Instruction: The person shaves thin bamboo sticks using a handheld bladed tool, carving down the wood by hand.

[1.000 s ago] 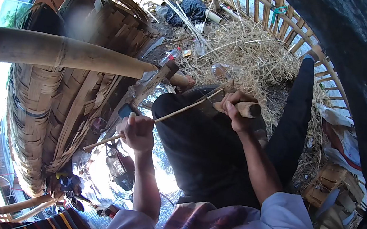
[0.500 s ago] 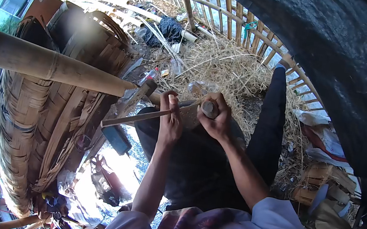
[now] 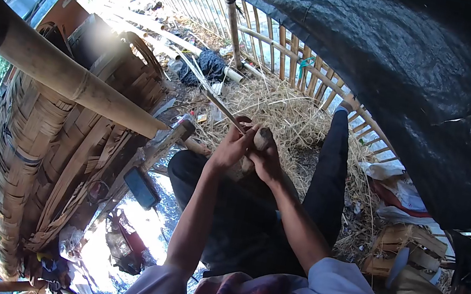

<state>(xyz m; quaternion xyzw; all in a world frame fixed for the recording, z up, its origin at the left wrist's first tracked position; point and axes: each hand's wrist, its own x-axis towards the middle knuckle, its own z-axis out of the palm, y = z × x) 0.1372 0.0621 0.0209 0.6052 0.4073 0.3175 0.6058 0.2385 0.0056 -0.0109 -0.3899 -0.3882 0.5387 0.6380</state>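
My left hand is closed on a thin bamboo strip that slants up and left, away from me. Close beside it, my right hand wraps round a thick wooden handle, its blunt round end facing up. Whatever the handle belongs to is mostly hidden by my fingers. The fingers of both hands nearly meet above my dark-trousered lap, where the strip's near end runs in among them.
A thick bamboo pole juts in from the left, before rolled woven bamboo panels. Near my knee lies a dark flat rectangular object. Straw, a slatted fence, black sheeting and a wooden crate surround me.
The bamboo strip has swung from pointing lower left to pointing upper left. My left hand has turned and come closer to my right hand, which still grips the wooden handle.
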